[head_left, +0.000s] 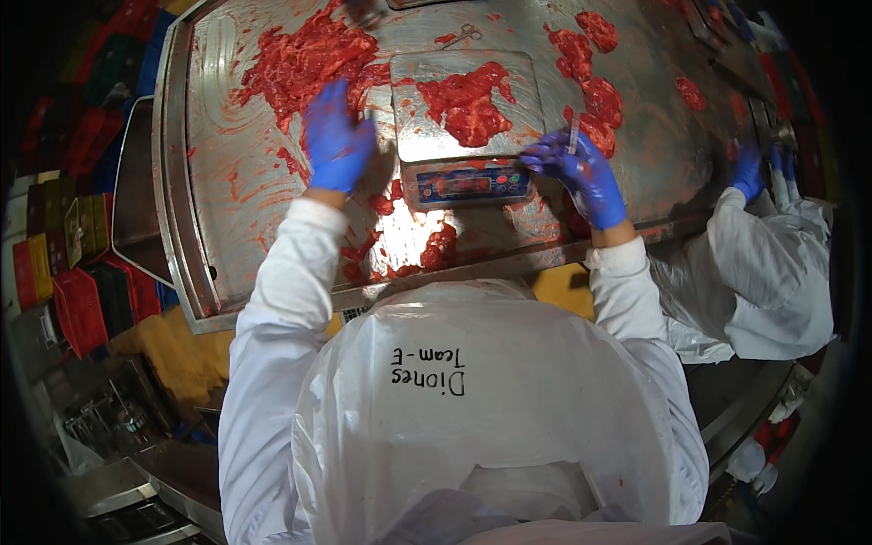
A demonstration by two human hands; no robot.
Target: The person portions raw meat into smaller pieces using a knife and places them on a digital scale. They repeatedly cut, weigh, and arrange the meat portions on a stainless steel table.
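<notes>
The head view looks steeply down and forward over a steel table (216,109), which spreads across the upper half. It is nearest to the white apron (518,400), which fills much of the lower middle; the left hand (338,141) and the right hand (586,180) lie farther off, above centre. The field is very wide (being a fisheye, it bows the table's straight edges) and ends in a dark rim.
</notes>
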